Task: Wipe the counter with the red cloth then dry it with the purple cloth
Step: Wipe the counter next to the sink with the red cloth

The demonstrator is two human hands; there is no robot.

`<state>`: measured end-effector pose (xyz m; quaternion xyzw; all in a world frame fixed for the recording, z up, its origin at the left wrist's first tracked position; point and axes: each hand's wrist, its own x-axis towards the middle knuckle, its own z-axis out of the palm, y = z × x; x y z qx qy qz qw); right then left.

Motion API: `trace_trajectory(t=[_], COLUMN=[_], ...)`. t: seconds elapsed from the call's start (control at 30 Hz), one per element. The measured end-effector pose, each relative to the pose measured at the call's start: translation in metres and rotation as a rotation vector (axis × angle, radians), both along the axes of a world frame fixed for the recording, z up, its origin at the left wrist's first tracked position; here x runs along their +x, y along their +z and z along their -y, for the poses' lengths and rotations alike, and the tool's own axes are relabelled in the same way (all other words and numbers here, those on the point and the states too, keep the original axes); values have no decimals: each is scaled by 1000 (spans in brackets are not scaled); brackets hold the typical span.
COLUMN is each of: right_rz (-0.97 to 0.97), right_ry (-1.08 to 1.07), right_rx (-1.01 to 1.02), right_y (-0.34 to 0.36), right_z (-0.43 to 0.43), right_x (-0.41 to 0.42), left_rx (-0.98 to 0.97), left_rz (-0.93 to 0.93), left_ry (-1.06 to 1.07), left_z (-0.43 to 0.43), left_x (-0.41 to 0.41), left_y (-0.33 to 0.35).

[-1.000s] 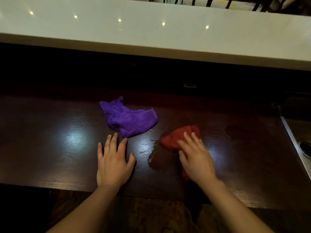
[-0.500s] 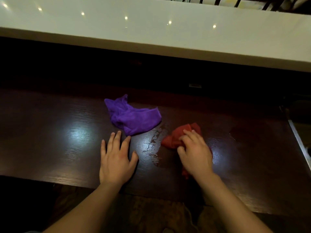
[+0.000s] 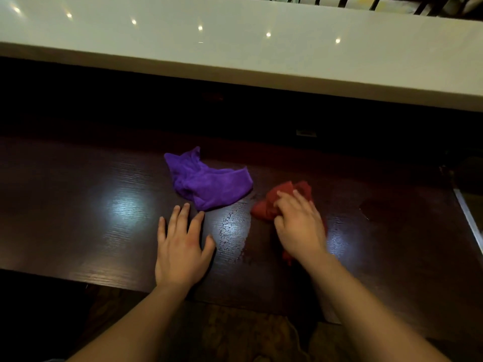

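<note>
My right hand [image 3: 299, 226] presses down on the crumpled red cloth [image 3: 271, 205], fingers curled over it; part of the cloth is hidden under the palm. A wet streak [image 3: 231, 226] glistens on the dark wooden counter [image 3: 78, 218] just left of the red cloth. The purple cloth [image 3: 209, 184] lies bunched on the counter, behind and between both hands. My left hand [image 3: 181, 246] rests flat on the counter with fingers spread, its fingertips close to the purple cloth's near edge, holding nothing.
A raised white ledge [image 3: 235, 48] runs along the back, with a dark gap beneath it. A metal sink edge [image 3: 470, 223] shows at the far right. The counter's near edge runs just under my wrists.
My right hand has pushed the red cloth away from me and slightly right, leaving a wet smear where it was. My left hand and the purple cloth have stayed in place.
</note>
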<state>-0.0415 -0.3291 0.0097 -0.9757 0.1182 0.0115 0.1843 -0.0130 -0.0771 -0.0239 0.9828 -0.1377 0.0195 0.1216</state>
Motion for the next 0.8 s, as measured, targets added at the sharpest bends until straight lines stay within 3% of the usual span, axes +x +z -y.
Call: trace_trajectory(t=[0.13, 0.37, 0.57, 0.7, 0.8], right_rz=[-40, 52, 13, 77, 67], right_ry=[-2, 385, 280, 524, 439], right_rx=[15, -106, -76, -94, -130], right_y=[-4, -21, -8, -24, -24], right_z=[-12, -23, -71, -68, -22], right_x=[29, -81, -20, -58, -72], left_rx=[-3, -14, -131, -137, -130], left_rz=[0, -12, 15, 26, 26], left_ry=[2, -2, 43, 44, 49], left_z=[0, 0, -3, -2, -1], left_x=[0, 1, -2, -2, -2], left_y=[1, 0, 2, 2, 4])
